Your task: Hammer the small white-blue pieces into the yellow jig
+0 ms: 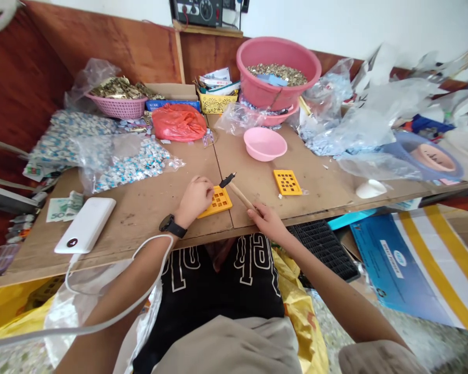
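Note:
My right hand point(269, 223) is closed round the wooden handle of a small hammer point(242, 196). The hammer's dark head hovers just above a yellow grid plate point(221, 206) with square openings, at the table's near edge. Over the left part of this plate sits my left hand point(197, 197), a black watch on its wrist. Its fingers are curled together at the plate; whatever they may pinch is hidden. To the right, a second yellow grid plate point(287, 183) lies flat on the table, apart from both hands.
A pink bowl point(265, 143) stands beyond the plates, before a large pink tub point(276, 93) of small metal pieces. On the left are a bag of blue-and-white pieces point(132, 163), a red bag point(179, 123) and a white power bank point(86, 226). Its cable crosses my left forearm.

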